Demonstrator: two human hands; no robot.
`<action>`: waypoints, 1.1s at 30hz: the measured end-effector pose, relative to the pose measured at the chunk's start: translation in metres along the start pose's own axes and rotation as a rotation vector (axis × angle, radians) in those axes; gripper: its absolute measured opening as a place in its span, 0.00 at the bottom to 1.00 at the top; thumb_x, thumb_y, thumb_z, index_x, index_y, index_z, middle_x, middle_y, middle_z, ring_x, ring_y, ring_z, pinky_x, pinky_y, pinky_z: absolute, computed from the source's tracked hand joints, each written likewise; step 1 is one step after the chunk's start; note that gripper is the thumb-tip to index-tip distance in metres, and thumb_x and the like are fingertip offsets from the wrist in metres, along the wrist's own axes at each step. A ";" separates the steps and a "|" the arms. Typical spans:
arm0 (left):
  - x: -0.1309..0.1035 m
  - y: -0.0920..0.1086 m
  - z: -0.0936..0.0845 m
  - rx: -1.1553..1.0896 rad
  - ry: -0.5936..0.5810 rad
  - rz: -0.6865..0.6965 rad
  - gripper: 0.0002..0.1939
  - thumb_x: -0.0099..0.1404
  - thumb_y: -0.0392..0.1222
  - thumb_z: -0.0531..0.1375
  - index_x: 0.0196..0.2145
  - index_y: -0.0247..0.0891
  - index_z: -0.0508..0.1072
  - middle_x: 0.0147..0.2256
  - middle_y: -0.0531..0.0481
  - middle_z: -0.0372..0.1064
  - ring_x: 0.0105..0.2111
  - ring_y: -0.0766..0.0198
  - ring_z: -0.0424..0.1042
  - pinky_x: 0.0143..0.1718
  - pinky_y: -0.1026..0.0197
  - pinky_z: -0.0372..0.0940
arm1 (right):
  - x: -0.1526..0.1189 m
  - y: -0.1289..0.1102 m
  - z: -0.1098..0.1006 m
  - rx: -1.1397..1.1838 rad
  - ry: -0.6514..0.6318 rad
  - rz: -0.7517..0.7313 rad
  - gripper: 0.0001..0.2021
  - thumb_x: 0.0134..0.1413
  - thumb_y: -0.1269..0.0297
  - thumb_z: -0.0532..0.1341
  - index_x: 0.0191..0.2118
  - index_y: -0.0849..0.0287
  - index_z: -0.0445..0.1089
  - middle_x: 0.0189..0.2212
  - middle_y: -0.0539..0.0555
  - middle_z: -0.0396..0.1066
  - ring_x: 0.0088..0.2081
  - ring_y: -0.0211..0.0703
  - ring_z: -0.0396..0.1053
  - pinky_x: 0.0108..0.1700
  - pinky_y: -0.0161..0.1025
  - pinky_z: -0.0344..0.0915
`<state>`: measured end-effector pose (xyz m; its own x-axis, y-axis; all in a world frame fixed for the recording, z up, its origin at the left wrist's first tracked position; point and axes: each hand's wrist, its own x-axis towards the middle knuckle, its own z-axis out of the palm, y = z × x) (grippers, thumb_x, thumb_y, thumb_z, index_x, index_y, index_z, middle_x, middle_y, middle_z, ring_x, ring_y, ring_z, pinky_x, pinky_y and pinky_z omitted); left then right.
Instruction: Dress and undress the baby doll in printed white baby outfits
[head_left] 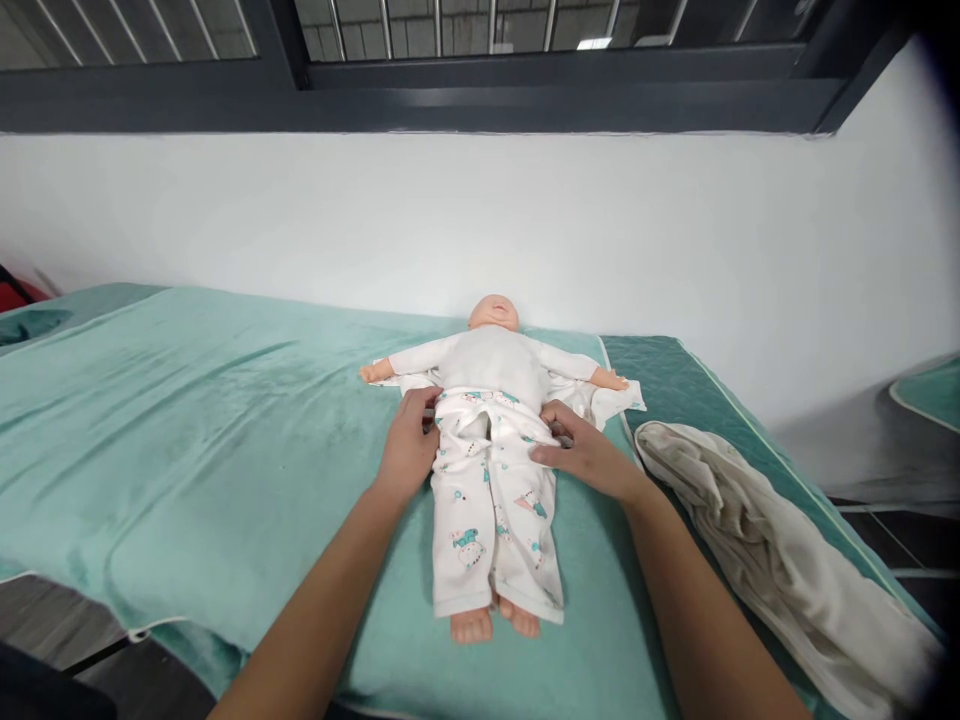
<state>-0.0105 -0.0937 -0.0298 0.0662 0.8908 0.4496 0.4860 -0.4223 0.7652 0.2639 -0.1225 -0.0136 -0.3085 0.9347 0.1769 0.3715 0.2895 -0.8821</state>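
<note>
A baby doll [495,358] lies on its back on the green bedspread, arms spread wide and feet towards me. It wears white patterned trousers [499,480], their waistband drawn up to its belly. A loose white garment [600,400] is spread under its back and arms. At the left hip, my left hand [411,440] has its fingers curled on the side of the trousers. On the opposite side, my right hand [585,450] pinches the trousers near the hip, thumb on top. Some fingertips of both hands are hidden by the cloth.
A crumpled cream cloth [757,530] lies along the right side of the bed. The green bedspread [187,430] extends far to the left. Behind the doll's head rises a white wall [375,220] under a dark window frame [525,105].
</note>
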 end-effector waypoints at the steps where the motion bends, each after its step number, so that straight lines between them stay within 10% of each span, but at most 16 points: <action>1: 0.004 0.001 0.001 0.022 0.007 0.017 0.21 0.59 0.29 0.55 0.49 0.44 0.68 0.47 0.48 0.68 0.47 0.59 0.69 0.47 0.55 0.67 | 0.001 0.000 0.002 -0.014 0.031 -0.002 0.16 0.51 0.51 0.67 0.37 0.53 0.63 0.35 0.47 0.61 0.38 0.41 0.60 0.41 0.38 0.59; 8: 0.041 -0.004 0.011 0.077 0.001 0.095 0.21 0.56 0.27 0.55 0.46 0.43 0.67 0.46 0.47 0.66 0.46 0.58 0.68 0.46 0.55 0.66 | 0.013 0.011 0.016 -0.062 0.299 -0.045 0.15 0.54 0.51 0.65 0.39 0.52 0.63 0.40 0.50 0.63 0.44 0.45 0.63 0.48 0.42 0.62; 33: 0.035 -0.005 0.006 -0.097 -0.088 0.087 0.23 0.54 0.25 0.54 0.46 0.44 0.69 0.46 0.49 0.63 0.47 0.61 0.65 0.49 0.58 0.63 | 0.017 0.004 0.023 -0.189 0.360 -0.018 0.18 0.53 0.47 0.66 0.28 0.54 0.62 0.26 0.48 0.61 0.30 0.41 0.59 0.33 0.40 0.55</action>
<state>-0.0055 -0.0591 -0.0208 0.1825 0.8596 0.4773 0.3885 -0.5089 0.7681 0.2402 -0.1101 -0.0239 -0.0029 0.9320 0.3625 0.5333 0.3081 -0.7878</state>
